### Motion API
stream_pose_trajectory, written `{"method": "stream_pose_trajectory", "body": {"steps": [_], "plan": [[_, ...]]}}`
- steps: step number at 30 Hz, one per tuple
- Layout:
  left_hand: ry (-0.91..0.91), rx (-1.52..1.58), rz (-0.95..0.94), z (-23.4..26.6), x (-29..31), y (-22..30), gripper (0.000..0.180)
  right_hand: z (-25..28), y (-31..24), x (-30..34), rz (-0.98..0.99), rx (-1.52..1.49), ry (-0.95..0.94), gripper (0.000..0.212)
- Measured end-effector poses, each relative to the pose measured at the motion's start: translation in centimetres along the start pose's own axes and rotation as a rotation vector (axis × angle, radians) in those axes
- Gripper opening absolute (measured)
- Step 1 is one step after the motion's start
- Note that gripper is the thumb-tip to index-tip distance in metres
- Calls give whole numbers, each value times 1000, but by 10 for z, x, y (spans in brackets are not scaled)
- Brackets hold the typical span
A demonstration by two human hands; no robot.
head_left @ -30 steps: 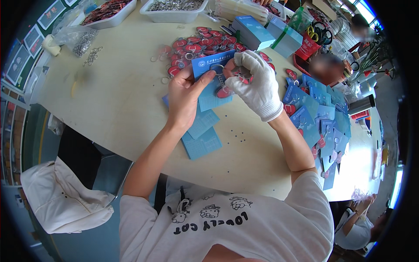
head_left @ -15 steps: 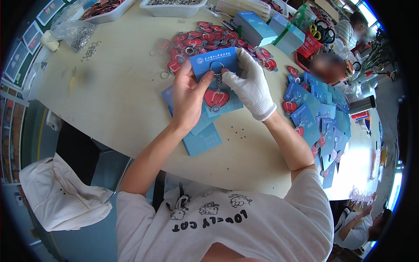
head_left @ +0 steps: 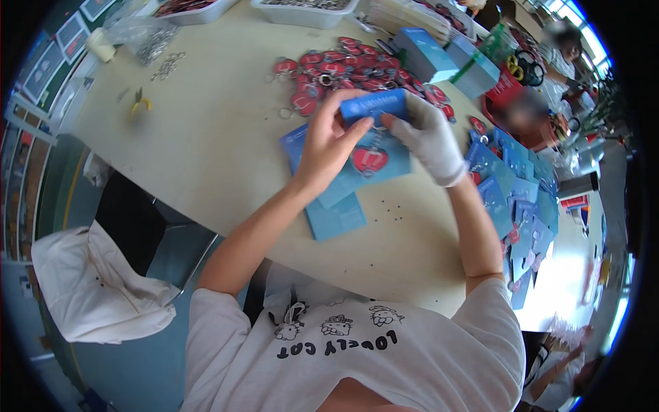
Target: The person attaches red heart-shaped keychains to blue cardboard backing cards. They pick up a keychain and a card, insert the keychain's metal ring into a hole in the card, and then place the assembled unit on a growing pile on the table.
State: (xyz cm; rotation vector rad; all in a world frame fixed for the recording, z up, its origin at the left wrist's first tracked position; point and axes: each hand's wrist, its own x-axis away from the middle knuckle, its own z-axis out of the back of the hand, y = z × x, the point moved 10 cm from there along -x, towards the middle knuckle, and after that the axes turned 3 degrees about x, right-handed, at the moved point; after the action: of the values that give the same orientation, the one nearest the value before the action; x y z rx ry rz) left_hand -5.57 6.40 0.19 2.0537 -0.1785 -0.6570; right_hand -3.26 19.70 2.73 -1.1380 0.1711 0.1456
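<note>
Both my hands hold a blue card (head_left: 391, 103) over the table. Its upper part is tilted and looks foreshortened. My bare left hand (head_left: 331, 144) grips the left side, thumb on the front near the ring. On the right side is my right hand (head_left: 436, 144), in a white glove with the thumb tip showing, closed on the card. A keychain with a red heart pendant (head_left: 371, 161) hangs at the card's front by a short chain; its ring is partly hidden by my thumbs. Beneath lie more blue cards (head_left: 336, 216). Beyond my hands spreads a heap of red heart keychains (head_left: 343, 69).
Cards with keychains (head_left: 525, 178) are piled at right. Banded card stacks (head_left: 425, 55) stand at the back, near a white tray of metal parts (head_left: 305, 15). Yellow-handled pliers (head_left: 142, 103) and loose rings (head_left: 168, 66) lie at left. A white garment (head_left: 96, 288) drapes a chair.
The view has shifted, so the table appears farther right. The held card has tipped and its front shows less; both hands keep hold of it.
</note>
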Motion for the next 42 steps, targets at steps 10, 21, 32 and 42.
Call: {"method": "stream_pose_trajectory", "body": {"steps": [10, 21, 32, 42], "plan": [[-76, -1231, 302, 110, 13, 18, 46, 199, 20, 73, -321, 1032, -143, 44], [50, -715, 297, 126, 41, 10, 24, -114, -47, -60, 956, 630, -181, 19], [208, -522, 382, 123, 62, 43, 13, -163, -8, -78, 819, 890, -325, 20], [515, -134, -100, 144, 5, 94, 17, -42, -35, -62, 357, 122, -95, 15]]}}
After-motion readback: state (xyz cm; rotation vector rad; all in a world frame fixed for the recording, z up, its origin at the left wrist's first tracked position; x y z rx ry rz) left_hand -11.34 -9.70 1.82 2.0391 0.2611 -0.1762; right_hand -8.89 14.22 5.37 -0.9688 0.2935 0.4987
